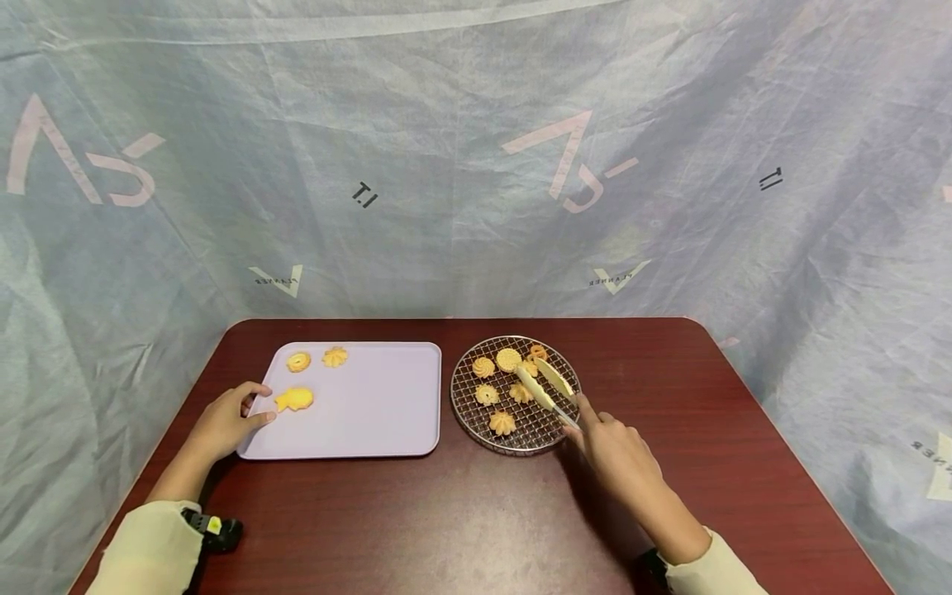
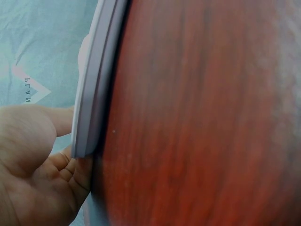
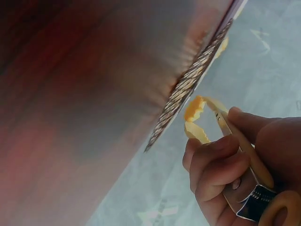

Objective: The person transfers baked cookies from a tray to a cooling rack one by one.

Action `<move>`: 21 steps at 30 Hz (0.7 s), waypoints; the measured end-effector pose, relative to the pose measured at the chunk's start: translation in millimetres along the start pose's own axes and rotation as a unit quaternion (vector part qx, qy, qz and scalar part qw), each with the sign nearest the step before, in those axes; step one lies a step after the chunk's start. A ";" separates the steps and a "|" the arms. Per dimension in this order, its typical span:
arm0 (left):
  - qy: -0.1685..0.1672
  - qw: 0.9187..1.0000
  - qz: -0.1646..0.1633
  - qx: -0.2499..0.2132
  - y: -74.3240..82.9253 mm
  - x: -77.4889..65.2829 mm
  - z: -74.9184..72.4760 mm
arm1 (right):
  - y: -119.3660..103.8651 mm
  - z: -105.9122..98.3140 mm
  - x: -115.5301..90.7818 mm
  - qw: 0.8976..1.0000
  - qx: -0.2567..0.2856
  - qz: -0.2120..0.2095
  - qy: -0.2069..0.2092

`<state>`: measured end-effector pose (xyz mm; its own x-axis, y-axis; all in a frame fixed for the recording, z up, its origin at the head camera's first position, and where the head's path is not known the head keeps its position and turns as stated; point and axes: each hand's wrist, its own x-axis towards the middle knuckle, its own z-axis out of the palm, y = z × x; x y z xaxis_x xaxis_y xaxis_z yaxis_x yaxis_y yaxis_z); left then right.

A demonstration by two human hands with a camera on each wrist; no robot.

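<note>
My left hand [image 1: 226, 420] grips the left edge of a pale lilac tray [image 1: 372, 405], thumb over the rim and fingers beside it. In the left wrist view the tray's side [image 2: 94, 89] rises past the hand. Three cookies lie on the tray: a round one [image 1: 298, 362], a flower-shaped one [image 1: 335, 356] and a fish-shaped one [image 1: 295, 399]. My right hand [image 1: 617, 450] holds tongs [image 1: 540, 395] over a round wire rack [image 1: 476, 421]. Between the tongs' tips shows a cookie [image 3: 194, 109]; whether it is lifted off the rack I cannot tell.
Several other cookies lie on the rack, among them a flower-shaped one [image 1: 502, 423], a swirled one [image 1: 483, 367] and a round one [image 1: 509, 359]. Tray and rack stand side by side on a dark red wooden table [image 1: 446, 512]. Grey fabric [image 1: 446, 165] hangs behind the table.
</note>
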<state>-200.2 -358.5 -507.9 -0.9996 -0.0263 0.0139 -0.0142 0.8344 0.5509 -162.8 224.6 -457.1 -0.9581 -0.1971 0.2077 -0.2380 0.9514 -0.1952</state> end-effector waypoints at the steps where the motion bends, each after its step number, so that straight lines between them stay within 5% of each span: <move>1: 0.000 1.000 -0.001 0.000 0.0 0.0 0.0 | 3.1 -0.3 -0.9 1.000 -0.001 0.005 -0.002; 14: -0.001 1.000 -0.004 -0.001 -0.1 0.4 -0.2 | 23.1 -2.1 -6.1 0.999 -0.028 0.028 -0.012; 21: -0.002 1.000 -0.006 -0.002 1.0 -0.3 -0.4 | 22.7 -4.7 -10.8 0.999 -0.046 0.006 0.001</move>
<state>-199.9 -357.9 -507.1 -0.9994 -0.0336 0.0036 -0.0260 0.8315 0.5550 -157.1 249.4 -459.3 -0.9608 -0.1846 0.2068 -0.2101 0.9716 -0.1088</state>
